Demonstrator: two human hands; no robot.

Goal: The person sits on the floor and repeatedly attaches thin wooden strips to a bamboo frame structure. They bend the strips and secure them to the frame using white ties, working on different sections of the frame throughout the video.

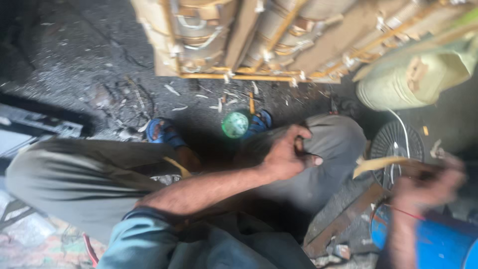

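Littering dark gritty floor (74, 55): shavings (174, 90)

Single head-worn view, looking steeply down, close over lap (308, 144) and floor (74, 60)

a workshop: bamboo frames (239, 45), shavings (209, 94) on sooty floor (74, 60).
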